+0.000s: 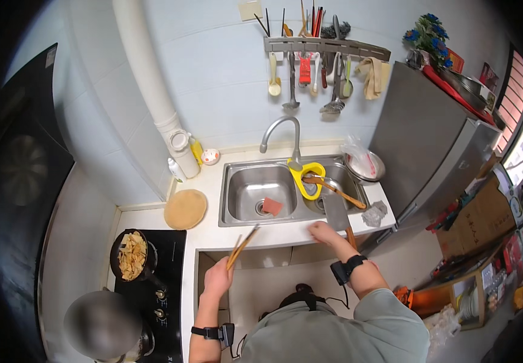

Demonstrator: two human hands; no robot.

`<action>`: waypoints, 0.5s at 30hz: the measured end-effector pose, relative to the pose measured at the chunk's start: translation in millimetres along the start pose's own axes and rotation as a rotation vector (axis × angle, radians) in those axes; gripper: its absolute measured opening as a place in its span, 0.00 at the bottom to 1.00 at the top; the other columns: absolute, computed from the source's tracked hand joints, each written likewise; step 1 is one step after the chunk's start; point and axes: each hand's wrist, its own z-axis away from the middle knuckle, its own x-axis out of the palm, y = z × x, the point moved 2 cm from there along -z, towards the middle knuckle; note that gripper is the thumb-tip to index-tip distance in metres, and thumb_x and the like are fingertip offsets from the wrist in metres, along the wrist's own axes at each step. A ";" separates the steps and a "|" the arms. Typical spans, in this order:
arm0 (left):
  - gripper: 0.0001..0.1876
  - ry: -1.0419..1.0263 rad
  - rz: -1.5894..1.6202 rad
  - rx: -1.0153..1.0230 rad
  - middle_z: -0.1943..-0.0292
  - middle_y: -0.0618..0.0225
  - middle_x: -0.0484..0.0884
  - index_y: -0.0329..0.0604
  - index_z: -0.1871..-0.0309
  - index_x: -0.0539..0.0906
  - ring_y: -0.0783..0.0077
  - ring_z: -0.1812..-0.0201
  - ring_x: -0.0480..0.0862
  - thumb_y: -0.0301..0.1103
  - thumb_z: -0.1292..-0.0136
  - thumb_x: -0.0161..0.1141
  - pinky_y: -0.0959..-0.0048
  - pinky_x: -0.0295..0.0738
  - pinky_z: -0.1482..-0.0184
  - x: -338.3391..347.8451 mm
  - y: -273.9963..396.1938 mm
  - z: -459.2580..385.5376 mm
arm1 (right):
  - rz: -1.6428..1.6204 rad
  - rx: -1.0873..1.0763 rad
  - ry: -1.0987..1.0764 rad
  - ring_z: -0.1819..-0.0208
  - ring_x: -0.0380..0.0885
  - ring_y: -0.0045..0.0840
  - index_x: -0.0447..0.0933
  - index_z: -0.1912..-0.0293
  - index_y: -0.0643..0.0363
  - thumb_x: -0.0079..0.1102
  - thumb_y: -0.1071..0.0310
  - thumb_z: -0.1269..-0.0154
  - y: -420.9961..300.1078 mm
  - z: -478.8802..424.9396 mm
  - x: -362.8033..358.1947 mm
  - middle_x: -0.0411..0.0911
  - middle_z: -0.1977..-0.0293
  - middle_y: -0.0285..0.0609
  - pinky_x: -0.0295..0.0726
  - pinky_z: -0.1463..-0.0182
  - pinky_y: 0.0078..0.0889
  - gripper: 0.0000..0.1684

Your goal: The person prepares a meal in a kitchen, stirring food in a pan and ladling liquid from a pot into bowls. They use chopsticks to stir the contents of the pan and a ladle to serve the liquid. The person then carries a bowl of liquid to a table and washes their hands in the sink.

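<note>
My left hand [218, 275] is closed around a pair of wooden chopsticks [242, 248], their tips pointing up toward the sink [261, 222]. My right hand [324, 233] is near the counter's front edge, left of a cleaver [337, 212] that lies at the edge with its wooden handle toward me; its fingers are curled, and whether they hold anything cannot be told. A red cloth or sponge [272, 206] lies by the drain of the left basin. A yellow strainer basket [311, 181] holds a wooden-handled utensil [341, 193].
On the black gas stove [177, 258] at left stands a pan of sliced food [132, 256]. A round woven mat [185, 209], a crumpled grey cloth [375, 213] and a metal bowl with a plastic bag [365, 165] are on the counter. A refrigerator [420, 136] stands at right.
</note>
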 end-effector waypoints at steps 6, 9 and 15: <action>0.15 0.138 0.031 -0.225 0.62 0.45 0.82 0.41 0.49 0.77 0.42 0.59 0.81 0.41 0.31 0.52 0.51 0.75 0.56 9.4 -11.5 -25.2 | 0.690 0.161 0.300 0.45 0.76 0.44 0.74 0.45 0.64 0.56 0.61 0.41 62.1 -3.8 -57.0 0.76 0.48 0.54 0.75 0.41 0.44 0.26; 0.16 0.134 0.060 -0.244 0.62 0.43 0.82 0.39 0.49 0.76 0.40 0.58 0.80 0.42 0.31 0.51 0.49 0.74 0.55 25.2 2.5 -56.6 | 0.687 0.231 0.299 0.42 0.74 0.45 0.72 0.44 0.64 0.58 0.63 0.42 74.3 -0.1 -68.7 0.72 0.43 0.55 0.75 0.40 0.43 0.27; 0.17 0.100 0.117 -0.238 0.61 0.41 0.81 0.38 0.50 0.76 0.38 0.57 0.79 0.43 0.30 0.49 0.48 0.74 0.56 54.2 34.4 -92.3 | 0.553 0.270 0.457 0.46 0.76 0.46 0.71 0.48 0.70 0.60 0.65 0.44 94.4 4.1 -71.6 0.76 0.51 0.60 0.77 0.43 0.42 0.26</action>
